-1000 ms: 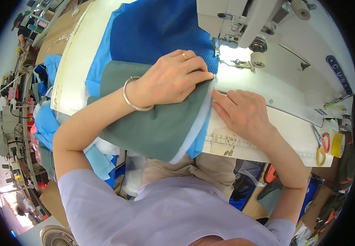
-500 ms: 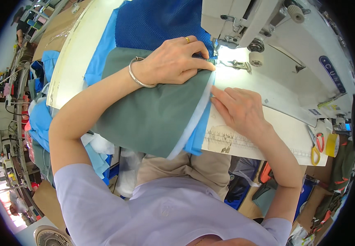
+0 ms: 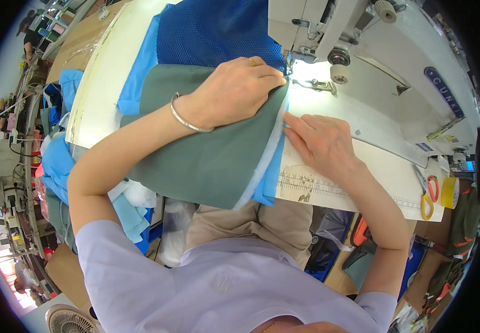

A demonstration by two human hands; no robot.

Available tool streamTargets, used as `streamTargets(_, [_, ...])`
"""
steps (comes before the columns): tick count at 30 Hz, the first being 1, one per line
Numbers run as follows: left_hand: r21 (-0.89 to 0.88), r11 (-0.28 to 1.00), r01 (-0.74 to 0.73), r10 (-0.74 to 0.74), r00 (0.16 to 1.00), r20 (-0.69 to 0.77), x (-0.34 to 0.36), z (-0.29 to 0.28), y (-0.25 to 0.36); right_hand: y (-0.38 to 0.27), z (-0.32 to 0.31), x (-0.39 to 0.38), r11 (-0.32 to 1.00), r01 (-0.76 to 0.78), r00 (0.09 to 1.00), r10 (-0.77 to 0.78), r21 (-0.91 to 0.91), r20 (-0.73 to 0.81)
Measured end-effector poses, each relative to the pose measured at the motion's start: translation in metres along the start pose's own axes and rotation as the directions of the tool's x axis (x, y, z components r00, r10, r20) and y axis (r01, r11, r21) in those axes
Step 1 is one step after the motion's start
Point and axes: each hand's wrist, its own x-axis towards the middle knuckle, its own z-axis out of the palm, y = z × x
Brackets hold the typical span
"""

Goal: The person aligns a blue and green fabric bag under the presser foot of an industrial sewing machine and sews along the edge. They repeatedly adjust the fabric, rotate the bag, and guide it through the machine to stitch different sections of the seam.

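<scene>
Item 1: grey-green woven cloth panel (image 3: 195, 161), 1 pc., flat on white counter (image 3: 107, 72), L of needle area; near end hangs past counter's near edge, above lap. Narrow white fabric strip (image 3: 262, 173) along its R edge; smooth light-blue fabric (image 3: 271, 183) beneath.

Item 2: dark-blue textured mesh fabric (image 3: 212, 33), far side of counter; near part lapped by cloth panel.

Item 3: L hand (image 3: 234, 91), palm down on panel, fingertips at its far R corner, just beside metal presser foot (image 3: 288, 66). Prob. set there to keep layers flat & edges even by foot. Grip: fingers bent, bearing on cloth; any pinch hidden.

Item 4: R hand (image 3: 326, 144), index & thumb at strip's outer edge, prob. steadying layers from side. Grip: closure on edge not discernible.

Item 5: white sewing machine (image 3: 395, 47), counter's far R.

Item 6: scissors w/ yellow & red handles (image 3: 424, 195), counter's near R corner; yellow tape roll (image 3: 448, 196) alongside. Prob. parked for reach, clear of fabric.

Containers: blue plastic bin (image 3: 320, 273), below counter, R of lap; dark matl. at it, contents shadowed. Clear plastic bag (image 3: 174, 227), L of lap; contents indistinct.
</scene>
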Motion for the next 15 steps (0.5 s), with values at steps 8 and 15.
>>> streamTargets(8, [0.005,0.999,0.042,-0.042,0.999,-0.028,-0.005,0.007,0.012,-0.002,-0.001,0.002,1.0,0.0,1.0,0.0,-0.01,0.016])
streamTargets(15, [-0.017,1.0,-0.002,0.0,0.997,-0.075,-0.007,0.011,0.002,-0.001,-0.002,0.001,0.986,-0.107,0.992,0.115,0.13,-0.055])
